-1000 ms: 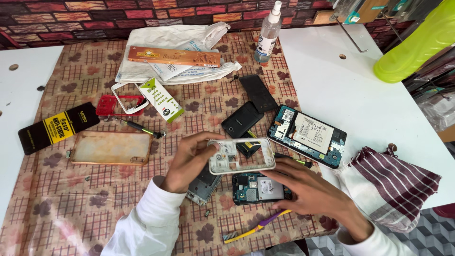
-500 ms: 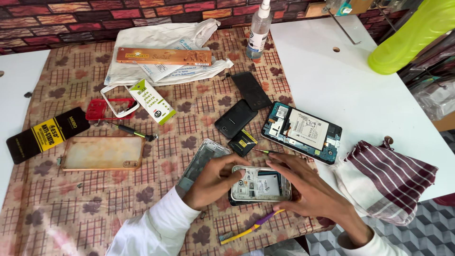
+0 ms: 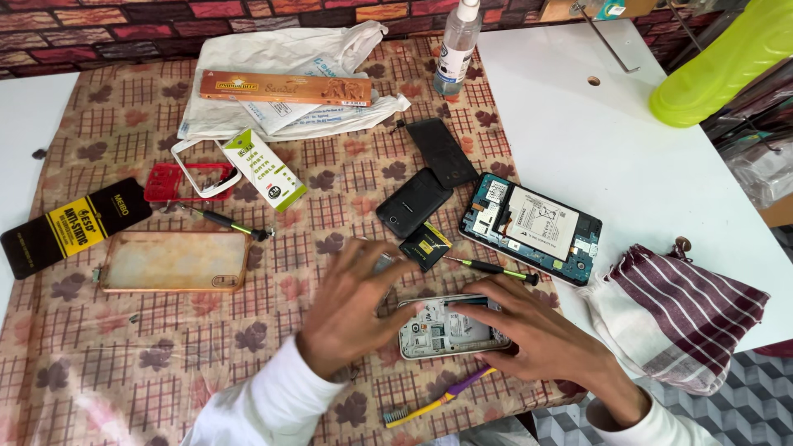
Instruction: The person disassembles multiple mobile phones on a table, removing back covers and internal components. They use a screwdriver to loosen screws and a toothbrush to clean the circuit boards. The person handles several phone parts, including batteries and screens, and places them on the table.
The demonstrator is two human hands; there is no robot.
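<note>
Since the earlier frame, the left hand [image 3: 351, 310] has been lifted off the opened phone [image 3: 450, 328] and is spread wide, blurred, just left of it. The phone is pressed to the patterned cloth [image 3: 124, 372] by the right hand [image 3: 537, 334], fingers flat along its right edge. Beyond it, one opened tablet [image 3: 533, 225] and two screwdrivers [image 3: 491, 268] are counted; one toothbrush [image 3: 438, 400] lies before it.

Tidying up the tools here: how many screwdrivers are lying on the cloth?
2. One screwdriver lies above the clear phone case on the left; the other lies between the opened tablet and the right hand. The hands may hide more.
</note>
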